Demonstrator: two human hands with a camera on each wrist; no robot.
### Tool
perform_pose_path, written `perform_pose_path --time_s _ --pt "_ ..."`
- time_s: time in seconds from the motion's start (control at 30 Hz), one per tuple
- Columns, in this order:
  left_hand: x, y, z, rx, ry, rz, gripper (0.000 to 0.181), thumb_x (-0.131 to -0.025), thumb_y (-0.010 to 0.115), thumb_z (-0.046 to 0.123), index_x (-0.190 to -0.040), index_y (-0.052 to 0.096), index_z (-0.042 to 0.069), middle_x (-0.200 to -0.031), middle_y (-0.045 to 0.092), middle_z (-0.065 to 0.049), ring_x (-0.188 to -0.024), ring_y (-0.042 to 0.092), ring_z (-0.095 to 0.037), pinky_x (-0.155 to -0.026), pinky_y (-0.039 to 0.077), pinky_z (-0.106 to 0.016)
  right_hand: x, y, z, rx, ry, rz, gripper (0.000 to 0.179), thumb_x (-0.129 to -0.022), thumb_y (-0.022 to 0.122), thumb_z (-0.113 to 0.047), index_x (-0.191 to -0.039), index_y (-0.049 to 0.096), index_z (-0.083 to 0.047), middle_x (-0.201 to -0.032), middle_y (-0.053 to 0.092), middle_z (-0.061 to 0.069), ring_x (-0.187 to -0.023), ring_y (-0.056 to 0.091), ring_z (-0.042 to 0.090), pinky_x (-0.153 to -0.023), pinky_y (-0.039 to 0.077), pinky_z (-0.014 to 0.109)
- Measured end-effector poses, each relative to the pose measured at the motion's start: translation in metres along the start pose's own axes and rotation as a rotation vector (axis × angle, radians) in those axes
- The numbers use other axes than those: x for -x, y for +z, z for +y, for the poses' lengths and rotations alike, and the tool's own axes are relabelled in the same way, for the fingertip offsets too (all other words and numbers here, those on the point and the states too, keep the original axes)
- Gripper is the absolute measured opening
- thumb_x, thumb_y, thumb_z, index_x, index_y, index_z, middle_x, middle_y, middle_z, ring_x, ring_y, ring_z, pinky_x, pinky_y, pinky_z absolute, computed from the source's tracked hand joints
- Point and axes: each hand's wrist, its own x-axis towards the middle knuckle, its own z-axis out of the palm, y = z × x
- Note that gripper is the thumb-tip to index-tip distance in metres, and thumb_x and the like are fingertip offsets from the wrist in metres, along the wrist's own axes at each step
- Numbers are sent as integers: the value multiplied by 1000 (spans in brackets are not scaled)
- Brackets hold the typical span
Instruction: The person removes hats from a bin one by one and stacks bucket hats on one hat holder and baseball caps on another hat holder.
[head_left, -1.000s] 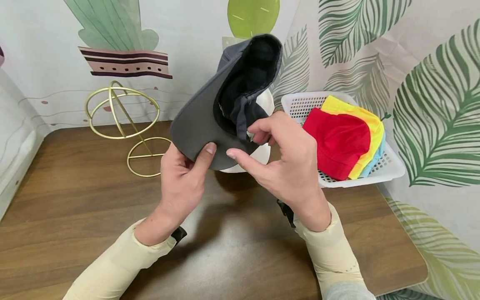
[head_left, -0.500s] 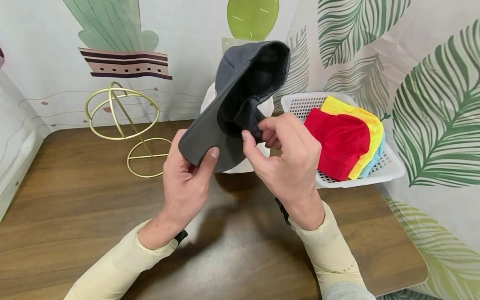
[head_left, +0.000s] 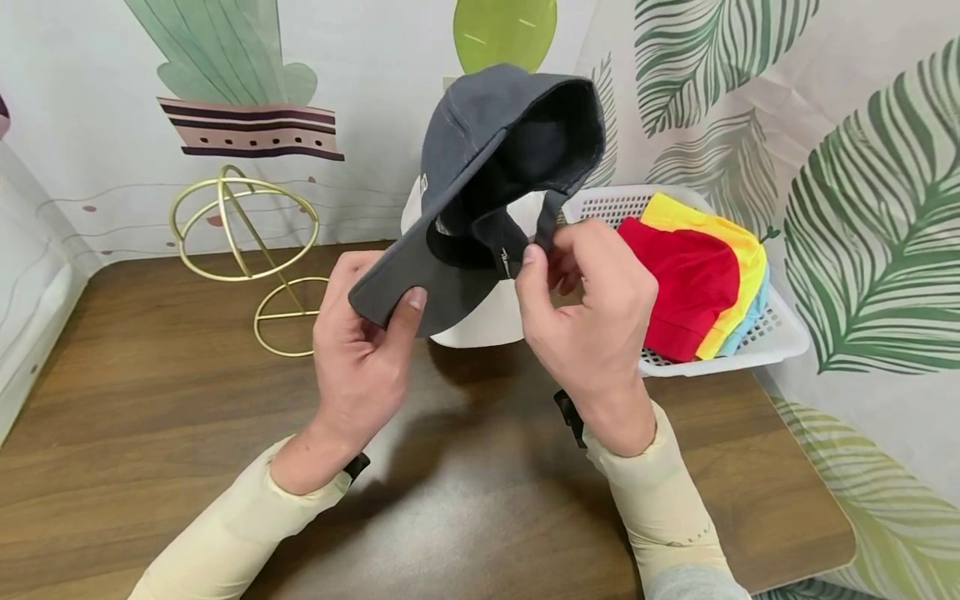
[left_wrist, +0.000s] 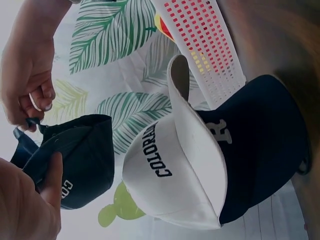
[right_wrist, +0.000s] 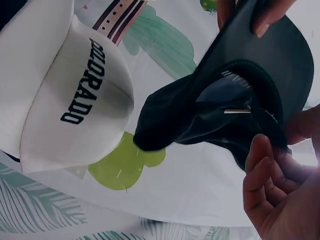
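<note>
A dark grey baseball cap (head_left: 468, 125) is held up over the table, tilted, its black inside facing right. My left hand (head_left: 360, 350) grips the brim, thumb on the underside. My right hand (head_left: 600, 325) pinches the loose back strap (head_left: 550, 218) between thumb and index finger. The strap's metal buckle (right_wrist: 237, 110) shows on the other strap end, left of my right thumb. Behind the grey cap is a white cap (left_wrist: 160, 170) lettered COLORADO, stacked on a navy cap (left_wrist: 260, 140) with an R. The grey cap covers much of the white one in the head view.
On the left of the wooden table (head_left: 150, 433) stands a gold wire hat stand (head_left: 243, 274). A white perforated basket (head_left: 787, 337) at the back right holds a red hat (head_left: 675, 283), a yellow hat (head_left: 752, 250) and a light blue one. A patterned cloth hangs behind.
The cap has turned so more of its crown shows, and its back has swung right. My right hand has moved slightly right, drawing the strap away from the buckle end.
</note>
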Motion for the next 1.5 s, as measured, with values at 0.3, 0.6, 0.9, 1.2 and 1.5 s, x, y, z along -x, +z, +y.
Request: perform_pose_path --time_s 0.3,0.6,0.9,1.2,1.5 --pt "-9 -4 1 17 75 25 25 -92 69 -8 -117 74 -11 -114 67 -12 -105 58 -29 -76 51 -23 -9 -10 11 -4 84 98 32 -98 69 -23 -80 66 3 -71 66 11 -62 58 16 -64 47 25" --pt "-16 -9 3 -18 99 80 18 -91 70 -4 -107 72 -13 -104 66 -9 -98 57 -26 -67 47 -20 -16 -20 26 13 194 142 38 -98 70 -28 -82 69 6 -73 69 12 -64 59 13 -65 49 24" --pt "-24 -12 6 -8 117 127 15 -90 69 -6 -99 66 -17 -95 62 -16 -90 56 -23 -68 47 -20 -22 -27 38 21 300 187 30 -99 70 -22 -88 74 6 -76 71 7 -61 58 10 -63 50 24" --pt "-26 -17 4 -36 87 159 22 -90 72 -4 -103 63 -19 -96 61 -8 -80 56 -18 -66 46 -20 -27 -34 53 -10 339 242 29 -100 67 -13 -82 71 9 -72 68 -3 -55 55 10 -57 46 22" --pt "-29 -18 7 -46 101 148 21 -91 71 -3 -102 62 -20 -95 61 -6 -80 57 -18 -67 47 -20 -31 -38 61 -46 380 261 23 -99 65 -6 -84 72 10 -71 69 7 -50 52 9 -53 45 20"
